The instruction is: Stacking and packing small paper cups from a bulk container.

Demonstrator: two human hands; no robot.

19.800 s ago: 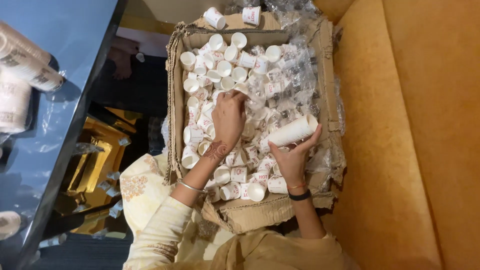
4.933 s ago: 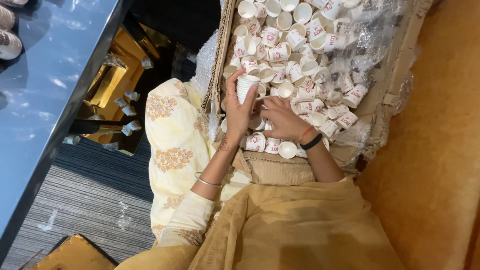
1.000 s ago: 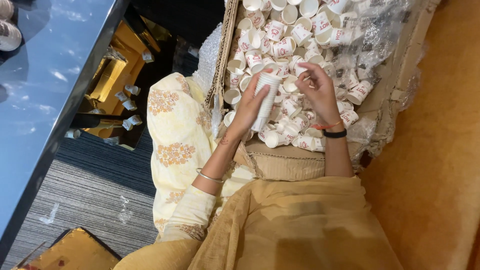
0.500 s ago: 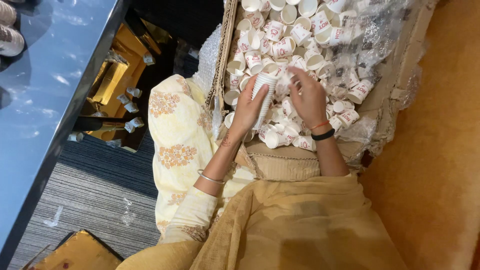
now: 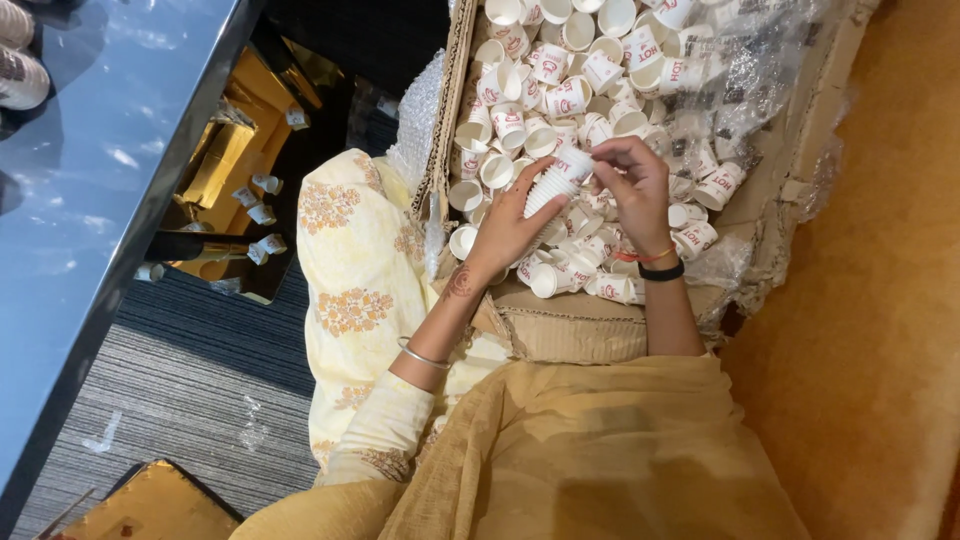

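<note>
Two hands over the cardboard box (image 5: 800, 170), amid many loose paper cups (image 5: 560, 60). Left hand (image 5: 505, 225) wrapped around a nested stack of white cups (image 5: 550, 185), held slanted above the heap near the box's middle. Right hand (image 5: 635, 185) at the stack's top end, fingertips pinched on the rim of the uppermost cup. Grip of both hands closed on the stack. Risk judged: stack held only at lower half, so a hard push from the top likely to tip it and spill cups back into the box. Thin rims easily crushed by a skewed push. Torn box wall beside the right wrist sagging, so cups near it liable to slide out.
</note>
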